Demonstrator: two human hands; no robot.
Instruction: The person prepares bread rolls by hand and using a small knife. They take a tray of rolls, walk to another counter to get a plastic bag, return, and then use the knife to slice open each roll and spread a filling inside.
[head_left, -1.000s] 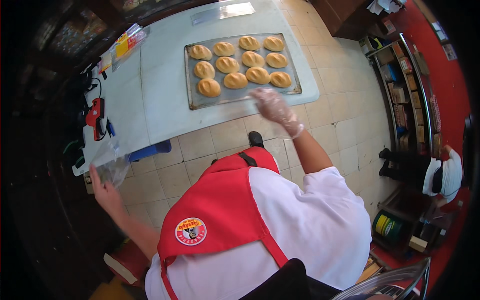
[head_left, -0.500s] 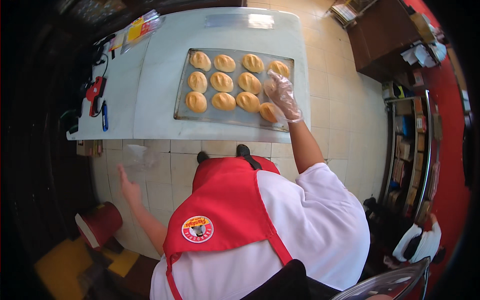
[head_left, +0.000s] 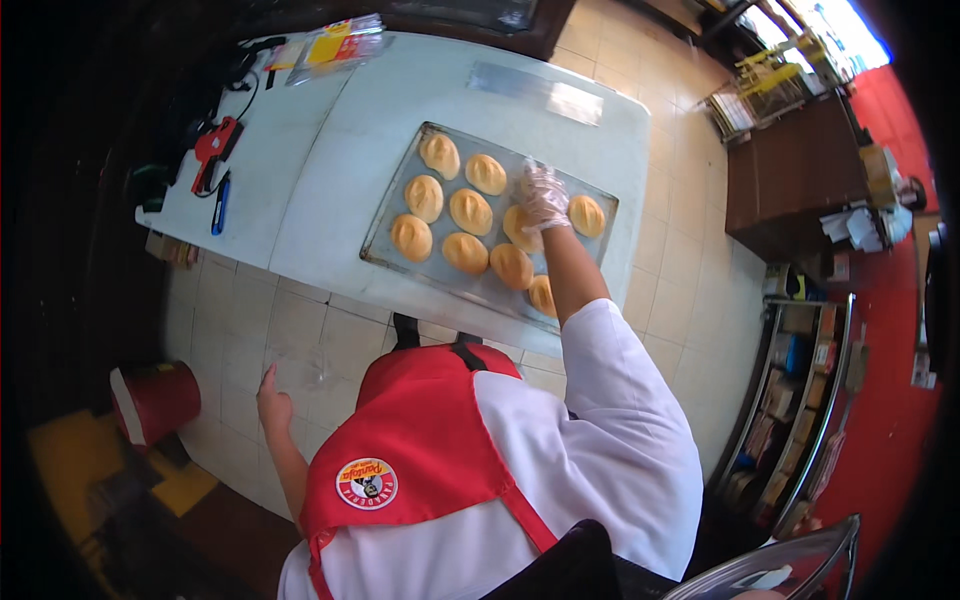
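Observation:
My right hand (head_left: pixel 543 197), in a clear plastic glove, is over the far row of a metal baking tray (head_left: pixel 380 240). Its fingers curl down round a bread roll, which the glove mostly hides. Beside it are another roll (head_left: pixel 587 215) to the right and a roll (head_left: pixel 521 228) just nearer, partly covered by the hand. Several more golden, oval rolls (head_left: pixel 470 212) lie in rows on the tray. Low on the left, off the table's near edge, my bare left hand (head_left: pixel 274 404) grips a clear plastic bag (head_left: pixel 305 368), thumb up.
The tray stands on a white table (head_left: pixel 320 210). Towards its left end are a red handheld tool (head_left: pixel 213 150), a blue pen-like thing (head_left: pixel 221 205) and plastic packaging (head_left: pixel 340 45). A red bin (head_left: pixel 160 402) is on the floor at left; a loaded shelf rack (head_left: pixel 790 400) stands at right.
My right hand has moved from the tray's right side to the far row's third roll. My left hand with the bag has shifted slightly lower in view. The whole view has tilted.

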